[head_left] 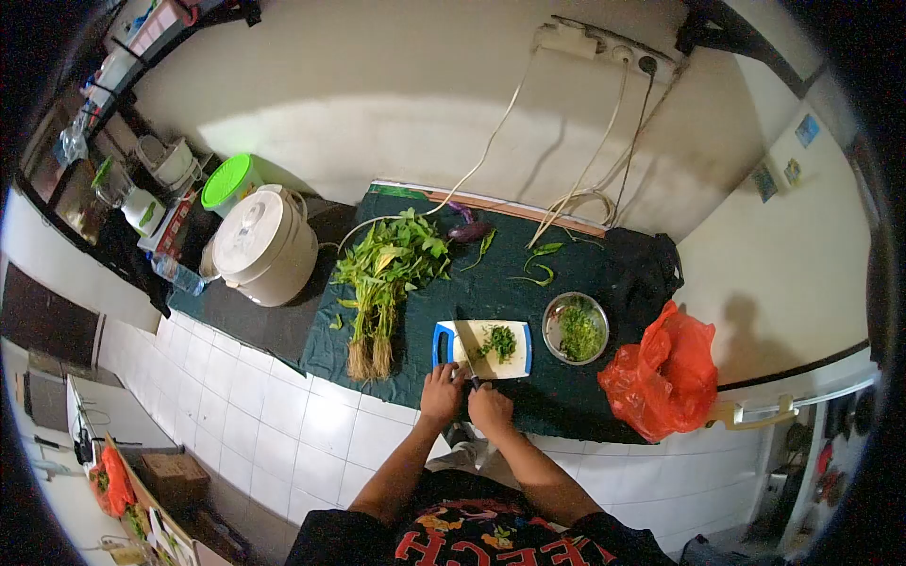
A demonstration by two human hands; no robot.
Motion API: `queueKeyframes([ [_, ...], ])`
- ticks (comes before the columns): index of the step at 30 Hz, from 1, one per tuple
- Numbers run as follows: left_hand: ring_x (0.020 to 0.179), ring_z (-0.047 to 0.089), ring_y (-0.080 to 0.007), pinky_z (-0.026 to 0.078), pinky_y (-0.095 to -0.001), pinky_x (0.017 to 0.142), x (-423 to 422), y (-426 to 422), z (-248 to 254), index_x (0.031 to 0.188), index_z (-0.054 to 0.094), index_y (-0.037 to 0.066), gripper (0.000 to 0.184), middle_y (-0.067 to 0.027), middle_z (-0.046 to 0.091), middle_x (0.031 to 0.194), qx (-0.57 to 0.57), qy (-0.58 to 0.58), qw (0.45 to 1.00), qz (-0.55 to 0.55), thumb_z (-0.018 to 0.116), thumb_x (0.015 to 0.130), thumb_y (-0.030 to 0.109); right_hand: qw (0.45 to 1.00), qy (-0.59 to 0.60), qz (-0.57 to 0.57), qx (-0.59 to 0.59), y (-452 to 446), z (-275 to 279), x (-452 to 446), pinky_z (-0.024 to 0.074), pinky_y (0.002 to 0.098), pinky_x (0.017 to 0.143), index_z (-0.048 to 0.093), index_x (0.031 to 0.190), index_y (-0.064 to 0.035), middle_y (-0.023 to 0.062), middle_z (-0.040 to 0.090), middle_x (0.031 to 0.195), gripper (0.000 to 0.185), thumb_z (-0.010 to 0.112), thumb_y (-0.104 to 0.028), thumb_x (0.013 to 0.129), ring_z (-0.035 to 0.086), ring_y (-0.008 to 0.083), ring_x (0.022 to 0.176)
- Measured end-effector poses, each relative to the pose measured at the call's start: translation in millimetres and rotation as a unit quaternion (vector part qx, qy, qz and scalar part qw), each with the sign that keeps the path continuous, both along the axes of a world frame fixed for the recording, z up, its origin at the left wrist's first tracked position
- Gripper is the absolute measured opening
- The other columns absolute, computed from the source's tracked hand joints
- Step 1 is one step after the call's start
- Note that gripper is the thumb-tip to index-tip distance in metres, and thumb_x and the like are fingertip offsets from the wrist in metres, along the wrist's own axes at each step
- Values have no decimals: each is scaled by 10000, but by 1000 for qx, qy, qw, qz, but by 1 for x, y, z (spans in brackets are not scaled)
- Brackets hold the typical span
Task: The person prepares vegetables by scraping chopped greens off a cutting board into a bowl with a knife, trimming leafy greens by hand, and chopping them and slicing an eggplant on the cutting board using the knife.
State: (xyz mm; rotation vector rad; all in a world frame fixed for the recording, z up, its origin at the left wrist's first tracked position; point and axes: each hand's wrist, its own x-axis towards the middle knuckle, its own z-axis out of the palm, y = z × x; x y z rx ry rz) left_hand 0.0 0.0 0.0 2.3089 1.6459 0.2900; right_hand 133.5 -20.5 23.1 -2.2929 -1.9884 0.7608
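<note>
Okay, so one knife (465, 353) over one cutting board (517, 367), with one pile of chopped greens (501, 342) mostly right of the blade.
Blade points away from the body, tipped slightly left, right hand (490, 407) wrapped round its handle at the board's near edge, pile straight ahead. Left hand (442, 392) sits at the near-left edge, fingers bent; can't tell if it's gripping anything. Right of the board: one metal bowl (576, 296), then one red bag (668, 377). Left: one rooted leafy heap (394, 264).
</note>
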Motion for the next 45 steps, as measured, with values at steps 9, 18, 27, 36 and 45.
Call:
queueKeyframes([
  [9, 1286, 434, -297, 394, -416, 1036, 22, -1, -4, 1343, 534, 45, 467, -93, 488, 1382, 50, 87, 990, -102, 526, 888, 149, 1000, 7, -12, 27, -4, 0, 40, 554, 501, 647, 612, 961, 2, 204, 693, 765, 368, 515, -353, 972, 692, 400, 706],
  [18, 1277, 471, -319, 409, -450, 1026, 30, 4, 61, 1454, 442, 123, 572, -81, 463, 1456, 51, -6, 993, -106, 542, 891, 137, 992, 84, 40, 86, 5, 27, 107, 539, 480, 591, 614, 1024, -1, 172, 677, 741, 322, 596, -311, 937, 674, 370, 661],
  [27, 1474, 249, -275, 262, -528, 1168, 74, 31, 72, 1573, 182, 275, 760, -53, 236, 1617, 34, 192, 940, -279, 526, 903, 169, 969, 68, 123, 203, -5, 27, 145, 541, 449, 718, 630, 1030, -60, 130, 658, 917, 269, 710, -221, 830, 655, 318, 878],
  [36, 1461, 246, -366, 198, -626, 1138, 43, 46, 63, 1462, 446, 227, 614, -87, 273, 1600, 32, 148, 986, -73, 639, 880, 250, 986, 37, 74, 146, -46, 22, 205, 525, 452, 700, 618, 1003, -66, 134, 628, 884, 271, 726, -228, 814, 637, 337, 831],
  [45, 962, 578, -354, 456, -439, 859, 18, 32, 6, 841, 679, 35, 300, -125, 625, 1116, -11, -50, 968, 246, 827, 725, 269, 981, 60, 41, 179, -46, 17, 221, 510, 475, 715, 626, 1036, -46, 167, 651, 908, 316, 732, -252, 821, 640, 364, 840],
])
